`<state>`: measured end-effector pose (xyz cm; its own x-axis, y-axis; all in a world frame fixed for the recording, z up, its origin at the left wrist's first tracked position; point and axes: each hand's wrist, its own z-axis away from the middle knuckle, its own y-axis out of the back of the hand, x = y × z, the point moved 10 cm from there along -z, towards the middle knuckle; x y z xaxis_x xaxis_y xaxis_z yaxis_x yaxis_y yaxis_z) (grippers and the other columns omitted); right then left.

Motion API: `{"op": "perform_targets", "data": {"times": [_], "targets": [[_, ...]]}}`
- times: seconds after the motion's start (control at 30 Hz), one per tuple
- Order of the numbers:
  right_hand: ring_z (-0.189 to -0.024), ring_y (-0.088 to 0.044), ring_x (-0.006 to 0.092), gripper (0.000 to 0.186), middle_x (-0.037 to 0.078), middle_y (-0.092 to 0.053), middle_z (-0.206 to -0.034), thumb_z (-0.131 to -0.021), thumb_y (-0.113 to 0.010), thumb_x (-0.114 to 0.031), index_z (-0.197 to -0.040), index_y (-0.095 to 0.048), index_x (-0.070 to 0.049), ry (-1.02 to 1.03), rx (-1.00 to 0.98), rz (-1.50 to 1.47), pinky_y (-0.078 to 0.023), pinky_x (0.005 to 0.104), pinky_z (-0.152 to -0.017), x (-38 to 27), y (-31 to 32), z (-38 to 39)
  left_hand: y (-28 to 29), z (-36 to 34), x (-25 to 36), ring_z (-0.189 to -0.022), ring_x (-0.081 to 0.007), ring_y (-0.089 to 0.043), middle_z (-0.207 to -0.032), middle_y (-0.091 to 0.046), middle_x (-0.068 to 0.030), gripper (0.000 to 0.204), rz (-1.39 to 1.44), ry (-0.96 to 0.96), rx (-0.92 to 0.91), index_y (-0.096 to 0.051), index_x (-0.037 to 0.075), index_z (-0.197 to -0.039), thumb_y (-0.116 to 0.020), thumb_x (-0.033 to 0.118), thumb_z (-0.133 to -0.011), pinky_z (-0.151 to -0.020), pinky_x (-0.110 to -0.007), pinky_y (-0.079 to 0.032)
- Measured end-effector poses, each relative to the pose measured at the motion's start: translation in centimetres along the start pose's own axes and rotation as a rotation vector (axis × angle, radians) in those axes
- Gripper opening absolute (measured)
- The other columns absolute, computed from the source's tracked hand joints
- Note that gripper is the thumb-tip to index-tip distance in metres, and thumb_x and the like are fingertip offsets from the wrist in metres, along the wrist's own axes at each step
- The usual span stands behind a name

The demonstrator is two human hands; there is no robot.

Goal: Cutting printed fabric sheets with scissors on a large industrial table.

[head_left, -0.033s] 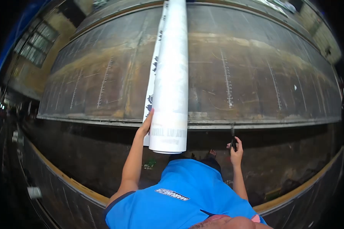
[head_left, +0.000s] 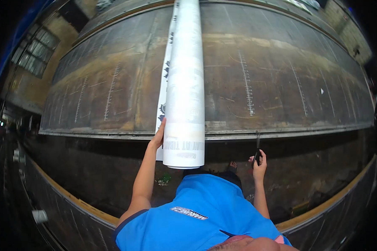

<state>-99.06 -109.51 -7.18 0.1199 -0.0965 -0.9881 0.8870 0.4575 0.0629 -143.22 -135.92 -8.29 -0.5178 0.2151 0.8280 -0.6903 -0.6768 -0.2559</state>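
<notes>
White, dark-printed margin (head_left: 161, 98) sticks out left of roll (head_left: 184, 92), which lies across table (head_left: 280, 83), near end overhanging. On my feed left hand (head_left: 158, 137) touches roll's left side; cannot tell if fingers close. I'd keep contact light, avoid creasing. Right of roll, right hand (head_left: 259, 167) grips black-handled tool (head_left: 257, 157); I'd keep tip clear. Versus earlier frame: tip slightly farther from roll, roll's lettering (head_left: 185, 145) plainer.

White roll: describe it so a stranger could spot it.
Find the wide brown-grey table. Across it, overhanging the near edge, lies a thick white roll, the left hand at its left side. Unlike the narrow printed strip beside it, it is a cylinder.
</notes>
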Motion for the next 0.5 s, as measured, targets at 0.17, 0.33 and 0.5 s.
{"op": "perform_targets", "data": {"times": [0.17, 0.33, 0.5], "targets": [[-0.077, -0.065, 0.0144, 0.049, 0.008, -0.067, -0.091, -0.095, -0.06, -0.003, -0.139, -0.04, -0.002, -0.103, 0.23, -0.177, -0.054, 0.0279, -0.074, 4.3, 0.2, 6.7, -0.5, -2.0, -0.1, -0.132, -0.0279, -0.047, -0.145, -0.046, -0.0165, 0.091, 0.128, -0.079, -0.016, -0.031, 0.004, -0.152, -0.03, 0.074, -0.094, -0.107, -0.038, -0.042], [-0.08, -0.064, 0.0138, 0.046, 0.009, -0.066, -0.092, -0.094, -0.056, 0.003, -0.138, -0.042, -0.002, -0.166, 0.245, -0.08, -0.055, 0.0294, -0.076, 5.9, 0.2, 12.6, -3.7, -0.9, -0.2, -0.127, -0.0298, -0.052, -0.144, -0.048, -0.0181, 0.082, 0.3, 0.012, -0.083, -0.033, 0.003, -0.15, -0.031, 0.067, -0.098, -0.104, -0.04, -0.046], [-0.073, -0.064, 0.0156, 0.051, 0.01, -0.065, -0.088, -0.098, -0.058, -0.01, -0.141, -0.032, -0.005, -0.178, 0.377, -0.145, -0.054, 0.0287, -0.072, 5.8, 0.9, 14.1, -7.0, -2.0, 0.7, -0.134, -0.0322, -0.044, -0.15, -0.038, -0.0226, 0.087, 0.039, -0.078, 0.118, -0.025, -0.003, -0.151, -0.044, 0.061, -0.096, -0.11, -0.038, -0.038]]}}
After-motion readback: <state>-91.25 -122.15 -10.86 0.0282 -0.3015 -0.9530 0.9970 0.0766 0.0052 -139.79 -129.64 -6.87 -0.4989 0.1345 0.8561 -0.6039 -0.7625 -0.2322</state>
